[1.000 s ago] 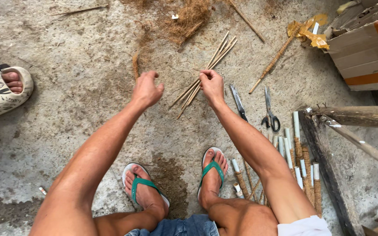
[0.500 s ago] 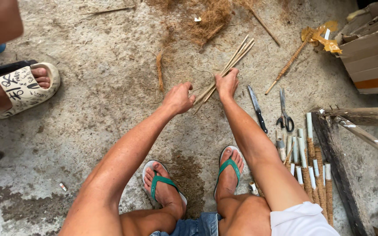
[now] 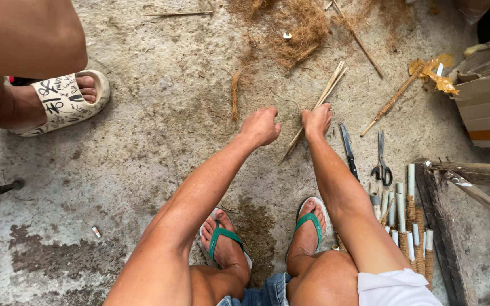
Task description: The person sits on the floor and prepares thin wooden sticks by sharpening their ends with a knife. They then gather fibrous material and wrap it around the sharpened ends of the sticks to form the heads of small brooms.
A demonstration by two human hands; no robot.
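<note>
Near the centre of the frame I see the right hand (image 3: 317,121) pressed down on the lower end of a bundle of thin pale split bamboo sticks (image 3: 320,102), fingers closed narrowly over them against the grey concrete floor (image 3: 143,141). The sticks fan from the hand toward the upper right. The left hand (image 3: 262,126) sits just beside it, curled into a loose fist; I cannot tell whether it holds anything. Right of the right hand lie a dark-handled knife (image 3: 347,151) and black-handled scissors (image 3: 381,161). At lower right, a row of short tubes wound with brown fibre (image 3: 409,226) rests beside a wooden frame (image 3: 472,181). Loose brown coconut fibre (image 3: 296,28) lies at the top centre. Another person's foot in a patterned white slide sandal (image 3: 63,102) occupies the upper left.
</note>
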